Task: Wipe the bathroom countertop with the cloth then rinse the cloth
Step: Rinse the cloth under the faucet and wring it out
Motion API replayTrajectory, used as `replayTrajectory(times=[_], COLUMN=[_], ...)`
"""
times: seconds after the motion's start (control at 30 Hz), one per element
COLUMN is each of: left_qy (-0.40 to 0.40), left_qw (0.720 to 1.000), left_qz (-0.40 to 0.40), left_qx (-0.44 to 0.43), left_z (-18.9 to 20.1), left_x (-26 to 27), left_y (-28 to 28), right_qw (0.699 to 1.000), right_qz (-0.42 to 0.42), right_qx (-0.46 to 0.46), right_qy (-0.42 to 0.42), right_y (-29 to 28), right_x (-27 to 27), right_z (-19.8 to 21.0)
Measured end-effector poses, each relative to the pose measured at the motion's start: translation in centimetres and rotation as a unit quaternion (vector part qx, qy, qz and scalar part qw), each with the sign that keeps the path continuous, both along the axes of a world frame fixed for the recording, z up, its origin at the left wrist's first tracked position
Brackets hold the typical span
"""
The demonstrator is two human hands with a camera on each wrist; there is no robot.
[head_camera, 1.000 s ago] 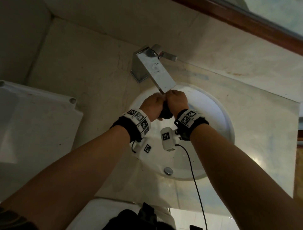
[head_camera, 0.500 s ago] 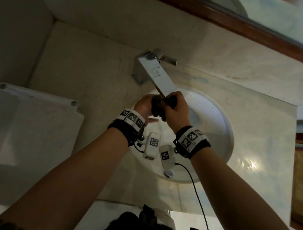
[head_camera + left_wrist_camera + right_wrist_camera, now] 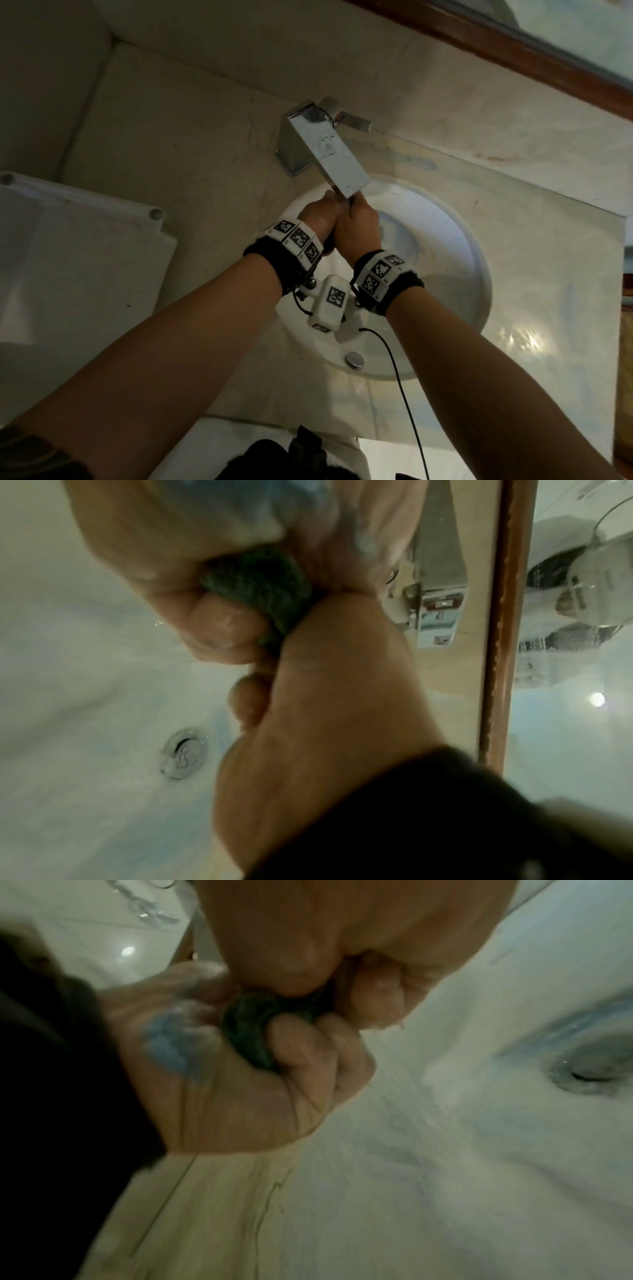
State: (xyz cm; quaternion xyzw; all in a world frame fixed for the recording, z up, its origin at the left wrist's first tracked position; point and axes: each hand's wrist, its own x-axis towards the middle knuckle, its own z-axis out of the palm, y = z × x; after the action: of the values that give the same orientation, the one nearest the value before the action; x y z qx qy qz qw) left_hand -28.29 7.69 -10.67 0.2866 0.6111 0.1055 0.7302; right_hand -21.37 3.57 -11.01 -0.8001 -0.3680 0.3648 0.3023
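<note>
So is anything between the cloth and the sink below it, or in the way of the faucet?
Nothing visible. Both the left hand and right hand grip the dark green cloth just under the faucet spout, over the open white sink basin; its drain lies uncovered below.

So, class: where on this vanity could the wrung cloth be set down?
Bare beige marble countertop lies left of the chrome faucet, and more right of the round white basin. Crowded: under the spout, where both hands grip the dark green cloth.
</note>
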Motion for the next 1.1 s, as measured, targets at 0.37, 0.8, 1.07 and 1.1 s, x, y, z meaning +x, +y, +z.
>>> replayTrajectory(times=[0.37, 0.8, 1.07, 1.1], left_qy=[0.004, -0.355, -0.259, -0.25], left_qw=[0.999, 0.925, 0.962, 0.965], left_qz=[-0.052, 0.107, 0.039, 0.026], left_qx=[0.004, -0.089, -0.073, -0.074], left_z=[-1.4, 1.5, 2.2, 2.2], left_x=[-0.4, -1.6, -2.6, -2.6], left_y=[0.0, -0.5, -2.2, -2.6], right_qw=[0.955, 0.987, 0.998, 0.998], right_qz=[-0.084, 0.0, 0.032, 0.043], right_qx=[-0.097, 0.061, 0.04, 0.039], right_qy=[0.268, 0.148, 0.021, 0.027], right_y=[0.5, 5.5, 4.9, 4.3], right_x=[2.1, 5.9, 4.6, 4.4], right_z=[0.3, 8.1, 8.4, 8.5])
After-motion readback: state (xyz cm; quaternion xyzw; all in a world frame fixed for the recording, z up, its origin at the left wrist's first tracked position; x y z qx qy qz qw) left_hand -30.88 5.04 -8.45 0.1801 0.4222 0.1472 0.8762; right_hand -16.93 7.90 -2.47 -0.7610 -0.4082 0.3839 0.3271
